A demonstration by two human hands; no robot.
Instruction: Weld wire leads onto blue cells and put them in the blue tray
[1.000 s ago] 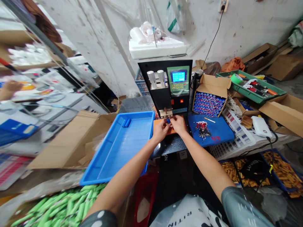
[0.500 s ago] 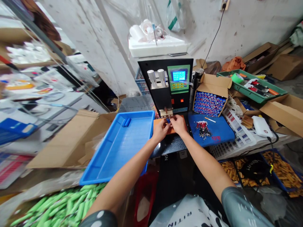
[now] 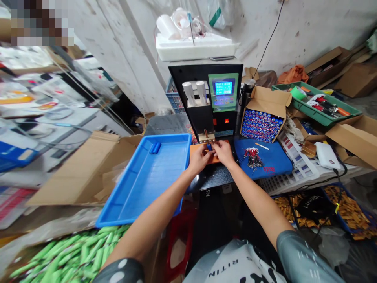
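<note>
Both hands meet at the foot of a black machine [image 3: 191, 118] with a lit screen, over an orange board [image 3: 195, 149]. Between my fingers is a small blue battery cell [image 3: 209, 146], just below the machine's copper-coloured electrode pins [image 3: 206, 135]. My left hand [image 3: 199, 158] is closed on the cell from the left. From the right, my right hand [image 3: 223, 152] pinches at the cell's upper end; any wire in its fingertips is too small to make out. Blue cells [image 3: 154, 148] lie in a blue tray [image 3: 141, 188] on the left.
An open carton of blue cells [image 3: 262, 125] stands right of the machine. Red and black wires [image 3: 253, 158] and a white stick lie on a blue pad [image 3: 277, 157]. Green-wrapped cells [image 3: 73, 255] fill the lower left. A green tray [image 3: 318, 112] sits at the right.
The view has shifted slightly. The machine's screen shows a different display. Both hands remain together at the cell under the pins, with slightly more of the cell showing.
</note>
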